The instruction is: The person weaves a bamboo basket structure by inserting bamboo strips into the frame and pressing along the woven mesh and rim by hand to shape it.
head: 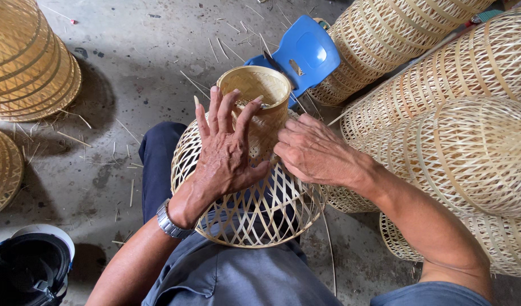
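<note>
Left of the hands sit two stacks of woven lids (31, 62); the left hand (226, 150) lies open, fingers spread, on one woven basket (254, 192) on the lap; the right hand (314, 153) presses its neck, fingers curled; four more woven baskets (470, 153) pile right; one blue chair (303, 54) stands beyond.

Concrete floor (158, 51) carries bamboo splinters (73, 139) and stacked woven baskets (28, 62).
</note>
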